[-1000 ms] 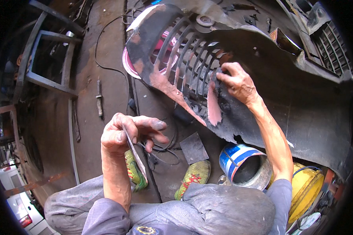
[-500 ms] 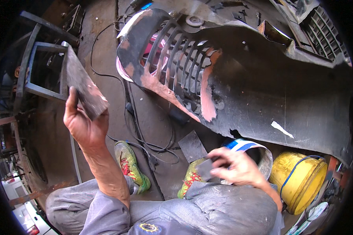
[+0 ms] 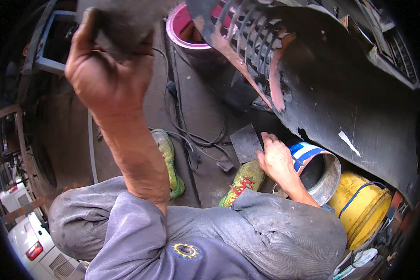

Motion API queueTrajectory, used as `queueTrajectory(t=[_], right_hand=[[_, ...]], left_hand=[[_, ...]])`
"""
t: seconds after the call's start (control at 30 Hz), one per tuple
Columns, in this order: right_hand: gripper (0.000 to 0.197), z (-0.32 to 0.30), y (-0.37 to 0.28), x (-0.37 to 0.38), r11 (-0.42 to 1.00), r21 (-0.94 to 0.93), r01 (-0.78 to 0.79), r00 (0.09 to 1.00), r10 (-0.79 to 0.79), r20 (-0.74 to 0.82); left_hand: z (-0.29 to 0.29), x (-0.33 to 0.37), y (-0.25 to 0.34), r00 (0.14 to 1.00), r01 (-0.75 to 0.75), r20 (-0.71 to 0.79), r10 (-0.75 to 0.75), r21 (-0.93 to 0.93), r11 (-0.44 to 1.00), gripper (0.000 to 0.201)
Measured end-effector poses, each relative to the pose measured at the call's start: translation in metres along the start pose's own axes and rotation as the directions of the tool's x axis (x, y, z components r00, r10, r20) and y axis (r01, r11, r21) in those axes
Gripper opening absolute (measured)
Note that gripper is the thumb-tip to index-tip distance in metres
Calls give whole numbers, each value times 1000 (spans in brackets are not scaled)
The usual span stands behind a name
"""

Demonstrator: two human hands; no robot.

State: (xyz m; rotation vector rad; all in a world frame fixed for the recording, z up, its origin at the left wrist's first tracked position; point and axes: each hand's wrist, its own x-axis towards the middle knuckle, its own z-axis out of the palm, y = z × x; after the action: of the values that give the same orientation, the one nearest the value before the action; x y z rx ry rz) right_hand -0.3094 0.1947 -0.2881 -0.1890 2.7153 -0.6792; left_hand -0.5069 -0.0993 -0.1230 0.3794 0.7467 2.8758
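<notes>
My left hand (image 3: pixel 109 81) is raised high at the upper left, fingers and thumb closed around the lower end of a flat grey plate (image 3: pixel 126 23). The plate is blurred and cut off by the top edge. Lower down, my right hand (image 3: pixel 279 161) is beside the open can with a blue and white label (image 3: pixel 333 175). Its fingers are bent near a thin grey square sheet (image 3: pixel 246 143) lying on the floor; whatever they hold is hidden behind them. Beyond both hands lies a black slatted car bumper (image 3: pixel 331 79) with pink filler patches.
A pink-rimmed bucket (image 3: pixel 172 29) stands under the bumper's far end. To the right is a yellow bucket (image 3: pixel 364 207). Black cables (image 3: pixel 177 121) run across the floor between my shoes. Metal frames (image 3: pixel 44 60) stand at the left.
My left hand has lifted the plate up and closer to the view. My right hand has moved to the can's left side, and the small grey scraper it held is out of sight. The view has shifted.
</notes>
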Motion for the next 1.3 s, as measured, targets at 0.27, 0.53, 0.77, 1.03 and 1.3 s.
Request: queueTrajectory(t=[0.27,0.53,0.77,1.03,1.3], right_hand=[[106,61,-37,25,852,-515,-90,956,219,194],[48,70,-19,17,934,-308,-181,933,262,246],[35,-99,8,-38,471,844,-256,960,22,279],[56,-156,16,-62,973,119,199,735,-68,-674],[37,-136,16,-54,989,-104,110,758,-151,-634]], left_hand=[[11,-2,-8,987,-4,-159,-16,-125,992,33],[23,8,-28,956,-69,-282,82,57,996,38],[44,-17,-79,991,111,-132,-12,775,622,42],[67,-42,-174,898,352,-17,-440,627,695,43],[90,-53,-217,919,11,207,-335,837,546,43]])
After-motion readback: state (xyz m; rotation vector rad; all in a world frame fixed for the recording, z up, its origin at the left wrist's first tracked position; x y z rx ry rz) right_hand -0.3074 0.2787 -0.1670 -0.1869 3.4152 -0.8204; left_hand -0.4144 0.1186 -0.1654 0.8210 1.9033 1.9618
